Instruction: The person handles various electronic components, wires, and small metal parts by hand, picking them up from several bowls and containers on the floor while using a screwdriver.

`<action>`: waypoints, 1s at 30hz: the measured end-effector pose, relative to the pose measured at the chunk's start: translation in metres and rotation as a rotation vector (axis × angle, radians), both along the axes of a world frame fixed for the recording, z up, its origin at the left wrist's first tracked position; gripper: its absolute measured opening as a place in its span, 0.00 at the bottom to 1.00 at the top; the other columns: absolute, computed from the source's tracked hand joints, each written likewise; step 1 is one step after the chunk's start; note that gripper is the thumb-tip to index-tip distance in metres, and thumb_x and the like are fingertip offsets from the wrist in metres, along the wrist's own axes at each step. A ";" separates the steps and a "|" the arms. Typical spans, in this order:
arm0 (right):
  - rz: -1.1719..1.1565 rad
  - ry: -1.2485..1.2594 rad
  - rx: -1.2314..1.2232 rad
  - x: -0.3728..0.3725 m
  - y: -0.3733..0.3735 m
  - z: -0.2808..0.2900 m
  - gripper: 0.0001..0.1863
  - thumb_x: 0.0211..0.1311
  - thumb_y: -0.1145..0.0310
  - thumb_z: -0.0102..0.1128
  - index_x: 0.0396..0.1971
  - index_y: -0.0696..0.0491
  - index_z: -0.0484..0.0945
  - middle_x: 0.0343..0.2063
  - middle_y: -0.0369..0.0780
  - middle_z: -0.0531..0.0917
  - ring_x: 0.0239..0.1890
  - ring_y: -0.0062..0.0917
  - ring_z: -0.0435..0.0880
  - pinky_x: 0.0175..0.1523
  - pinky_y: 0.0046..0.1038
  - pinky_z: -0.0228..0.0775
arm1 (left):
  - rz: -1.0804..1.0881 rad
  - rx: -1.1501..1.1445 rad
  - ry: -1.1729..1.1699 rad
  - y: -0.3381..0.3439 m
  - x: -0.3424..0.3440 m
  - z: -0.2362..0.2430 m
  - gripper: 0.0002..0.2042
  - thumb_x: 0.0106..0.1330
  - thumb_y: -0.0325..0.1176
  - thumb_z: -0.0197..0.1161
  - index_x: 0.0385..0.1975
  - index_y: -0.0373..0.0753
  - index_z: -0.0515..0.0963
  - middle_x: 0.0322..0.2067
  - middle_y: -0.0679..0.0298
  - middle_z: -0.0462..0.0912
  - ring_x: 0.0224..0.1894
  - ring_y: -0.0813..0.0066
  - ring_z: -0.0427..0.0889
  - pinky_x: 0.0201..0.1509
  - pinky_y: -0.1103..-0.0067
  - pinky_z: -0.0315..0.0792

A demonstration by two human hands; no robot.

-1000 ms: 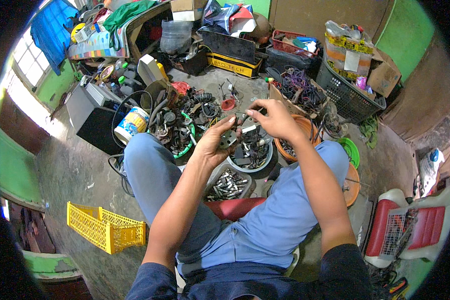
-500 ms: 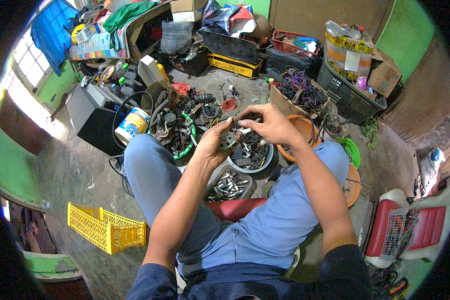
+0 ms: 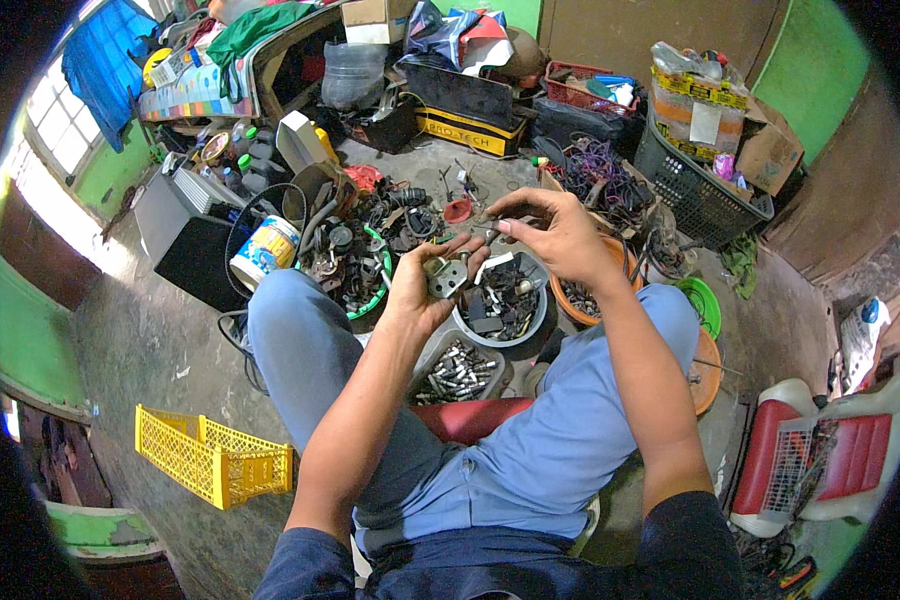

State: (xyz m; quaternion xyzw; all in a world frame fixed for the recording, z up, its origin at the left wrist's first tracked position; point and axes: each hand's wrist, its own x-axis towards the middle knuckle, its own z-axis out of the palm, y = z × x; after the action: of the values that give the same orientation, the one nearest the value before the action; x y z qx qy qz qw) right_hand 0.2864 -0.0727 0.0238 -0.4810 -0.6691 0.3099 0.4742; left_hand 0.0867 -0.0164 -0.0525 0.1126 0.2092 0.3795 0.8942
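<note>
In the palm of my left hand (image 3: 416, 292), turned up with its fingers partly curled, lies a grey metal part with holes (image 3: 447, 278). Just to the right, my right hand (image 3: 560, 238) pinches a small thin piece (image 3: 486, 226) between thumb and fingertips, too small to name. Below both hands stands a grey round tub (image 3: 540, 318) of small dark parts. Nearer to me, a clear plastic container (image 3: 497, 383) holds many short metal cylinders. A green-rimmed basket (image 3: 382, 290) heaped with dark hoses and parts stands left of my left hand.
Orange tubs (image 3: 602, 250) stand by my right knee, with a green bowl (image 3: 708, 300) beyond. Tangled wires (image 3: 610, 175) fill a carton ahead. A yellow crate (image 3: 220, 465) lies on the floor at left. A dark laundry basket (image 3: 690, 195) stands at the far right.
My hands have drawn apart. The right hand has moved slightly right and up with the small piece, and the left hand has opened somewhat, showing the metal part more fully.
</note>
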 end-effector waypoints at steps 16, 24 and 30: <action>-0.254 -0.401 0.160 0.014 0.006 -0.013 0.11 0.57 0.75 0.63 0.40 0.58 0.84 0.38 0.45 0.87 0.42 0.35 0.87 0.49 0.33 0.77 | -0.060 -0.021 -0.049 0.002 -0.007 0.003 0.24 0.64 0.25 0.49 0.61 0.27 0.65 0.55 0.47 0.76 0.32 0.67 0.82 0.36 0.79 0.83; -0.285 -0.625 -0.094 0.016 0.006 -0.024 0.12 0.57 0.68 0.64 0.40 0.55 0.85 0.37 0.52 0.86 0.43 0.46 0.85 0.51 0.41 0.75 | -0.027 0.096 0.122 -0.008 0.001 0.017 0.26 0.61 0.21 0.56 0.63 0.32 0.65 0.52 0.51 0.77 0.36 0.70 0.80 0.39 0.81 0.82; -0.169 -0.416 0.065 0.006 0.005 -0.016 0.12 0.59 0.68 0.65 0.40 0.57 0.85 0.39 0.47 0.87 0.43 0.36 0.86 0.51 0.34 0.76 | 0.002 0.072 0.194 -0.003 0.000 0.006 0.22 0.61 0.22 0.60 0.57 0.33 0.68 0.42 0.56 0.76 0.38 0.69 0.81 0.40 0.81 0.81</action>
State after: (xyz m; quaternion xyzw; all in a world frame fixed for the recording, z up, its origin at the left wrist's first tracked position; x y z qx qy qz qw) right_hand 0.2926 -0.0680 0.0076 -0.5733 -0.7195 0.1413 0.3657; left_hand 0.0863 -0.0196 -0.0469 0.1808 0.2808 0.3749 0.8648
